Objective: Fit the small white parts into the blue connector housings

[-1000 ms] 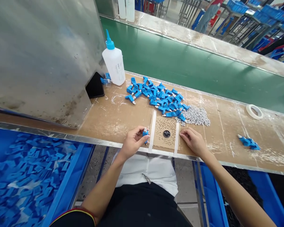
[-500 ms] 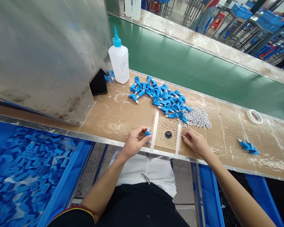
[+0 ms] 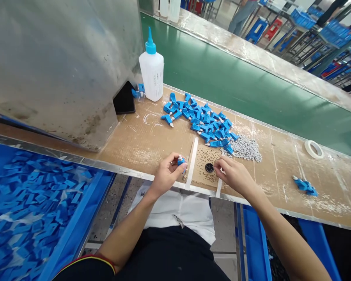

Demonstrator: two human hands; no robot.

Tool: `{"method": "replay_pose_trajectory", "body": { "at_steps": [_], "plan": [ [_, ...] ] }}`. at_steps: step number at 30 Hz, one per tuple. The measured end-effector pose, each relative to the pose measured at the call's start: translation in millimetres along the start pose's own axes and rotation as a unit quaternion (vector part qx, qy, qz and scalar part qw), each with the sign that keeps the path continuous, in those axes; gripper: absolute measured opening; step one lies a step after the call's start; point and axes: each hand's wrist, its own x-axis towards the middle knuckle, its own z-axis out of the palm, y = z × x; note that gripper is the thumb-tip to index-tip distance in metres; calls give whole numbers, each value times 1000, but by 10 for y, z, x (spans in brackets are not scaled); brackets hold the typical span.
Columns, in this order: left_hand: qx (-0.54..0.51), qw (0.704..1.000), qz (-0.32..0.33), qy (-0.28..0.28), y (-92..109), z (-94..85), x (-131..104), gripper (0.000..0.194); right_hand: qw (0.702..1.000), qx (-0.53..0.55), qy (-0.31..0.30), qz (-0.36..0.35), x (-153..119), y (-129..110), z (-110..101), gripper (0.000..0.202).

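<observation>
My left hand (image 3: 167, 173) is closed on a small blue plastic part (image 3: 181, 160) with a whitish tip pointing up. My right hand (image 3: 232, 171) has its fingertips pinched at the right edge of a small round black dish (image 3: 209, 167); whatever is between them is too small to make out. The dish sits on a speckled cardboard patch (image 3: 203, 156) between white tape strips. Behind it lies a heap of similar blue parts (image 3: 203, 119), touching a pile of tiny grey pieces (image 3: 247, 148).
A white bottle with a blue nozzle (image 3: 152, 74) stands by a metal housing (image 3: 61, 70) and a black flat object (image 3: 124, 99). To the right are a tape roll (image 3: 314, 149) and a few blue parts (image 3: 305, 186). A blue bin (image 3: 89, 203) of parts is lower left.
My right hand has moved left, from beside the right tape strip to the black dish. My left hand keeps the blue part, tilting it slightly. The view has shifted a little.
</observation>
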Motion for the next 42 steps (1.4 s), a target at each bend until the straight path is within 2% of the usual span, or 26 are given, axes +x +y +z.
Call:
{"method": "replay_pose_trajectory", "body": {
  "at_steps": [8,13,16,19,22,25,29,32,34,38,42],
  "plan": [
    [-46,998,-29,-14,-2,-4,14,40,998,-58,-36,-14,141,-12,156,24],
    [-41,999,-22,-10,12,-4,8,40,992,-110,-42,-35,152,-47,158,24],
    [-58,997,-40,-20,24,-9,2,40,987,-141,-50,-57,168,-70,140,24],
    [-63,996,-58,-33,25,-17,-5,41,985,-147,-60,-67,191,-84,130,24],
    [-56,997,-45,-31,19,-17,-7,41,986,-138,-68,-68,210,-67,121,24],
    [-60,998,-22,-22,19,-14,-4,39,994,-89,-50,-42,212,-28,76,24],
    [-77,996,-18,-35,12,-32,5,38,997,67,47,16,197,-87,-31,17],
    [-85,995,-10,-55,-22,-58,19,38,970,180,145,71,209,-307,-48,12],
    [-84,995,4,-55,-49,-72,29,40,947,237,189,106,241,-507,3,11],
    [-72,996,13,-49,-60,-76,32,41,903,341,219,143,352,-847,200,9],
    [-70,996,25,-46,-32,-71,28,36,878,392,234,146,450,-978,338,10]
  ]
}}
